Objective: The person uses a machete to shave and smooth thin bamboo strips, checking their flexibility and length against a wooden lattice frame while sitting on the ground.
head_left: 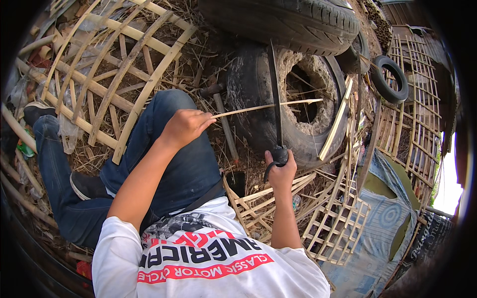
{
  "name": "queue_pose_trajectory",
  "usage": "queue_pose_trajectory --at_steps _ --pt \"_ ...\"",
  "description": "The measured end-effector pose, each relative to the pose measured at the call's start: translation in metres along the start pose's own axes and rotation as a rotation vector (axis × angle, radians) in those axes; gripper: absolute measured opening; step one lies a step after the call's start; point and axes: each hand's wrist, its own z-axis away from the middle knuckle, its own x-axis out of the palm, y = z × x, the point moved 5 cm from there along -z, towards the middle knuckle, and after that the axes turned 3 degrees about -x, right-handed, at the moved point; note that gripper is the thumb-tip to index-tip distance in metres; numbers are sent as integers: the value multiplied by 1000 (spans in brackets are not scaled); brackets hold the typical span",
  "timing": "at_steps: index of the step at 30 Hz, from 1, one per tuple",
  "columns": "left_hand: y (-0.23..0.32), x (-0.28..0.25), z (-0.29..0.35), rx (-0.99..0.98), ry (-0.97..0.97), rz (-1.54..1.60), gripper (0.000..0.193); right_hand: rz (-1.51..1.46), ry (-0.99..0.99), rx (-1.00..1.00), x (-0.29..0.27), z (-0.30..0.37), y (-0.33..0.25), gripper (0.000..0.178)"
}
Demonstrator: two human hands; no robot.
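My left hand (186, 128) is closed on one end of a thin bamboo strip (243, 110), which reaches right over the tire's edge to the hole in its middle. In my right hand (281, 174) is the black handle of a machete (277, 89). Its long dark blade points away from me and meets the strip crosswise above the tire; I cannot tell how deep it touches. The worn tire (248, 79) lies in front of me, with a rough, pale crust around its hole. My left forearm passes over my bent knee (174, 104).
A second tire (298, 25) rests beyond the first. At left lies a coarse bamboo lattice (124, 64). A hammer-like tool (224, 126) is on the ground beside the tire. Split strips (268, 203) and a small lattice (333, 228) lie right. A smaller tire (390, 79) stands farther right.
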Motion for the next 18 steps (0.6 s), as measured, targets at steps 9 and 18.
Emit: queue_pose_trajectory --at_steps 9,18 --pt "8 -7 11 27 2 -53 12 26 -9 7 1 13 2 34" --pt "8 -6 3 45 48 29 12 5 23 -15 -11 10 -9 32"
